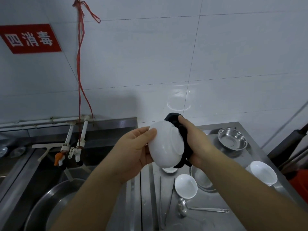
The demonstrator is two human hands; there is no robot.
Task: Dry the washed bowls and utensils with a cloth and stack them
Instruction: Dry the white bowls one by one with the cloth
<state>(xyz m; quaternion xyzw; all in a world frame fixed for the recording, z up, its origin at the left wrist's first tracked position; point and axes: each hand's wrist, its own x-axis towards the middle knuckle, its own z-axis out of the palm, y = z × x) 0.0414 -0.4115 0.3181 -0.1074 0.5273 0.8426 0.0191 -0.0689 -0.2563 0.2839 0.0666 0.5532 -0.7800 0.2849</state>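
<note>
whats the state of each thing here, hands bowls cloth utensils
left hand: grips the white bowl
white bowl: held up, base facing the camera
right hand: presses the black cloth on the bowl
black cloth: bunched against the bowl's base side
steel bowl: upright on the counter
small white bowl: upright on the counter
white bowl at right: tilted near the edge
ladle: lying flat
tongs: lying flat

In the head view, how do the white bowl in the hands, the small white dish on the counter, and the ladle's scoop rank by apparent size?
1. White bowl, though it is nearest the camera.
2. Small white dish.
3. Ladle's scoop.
</note>
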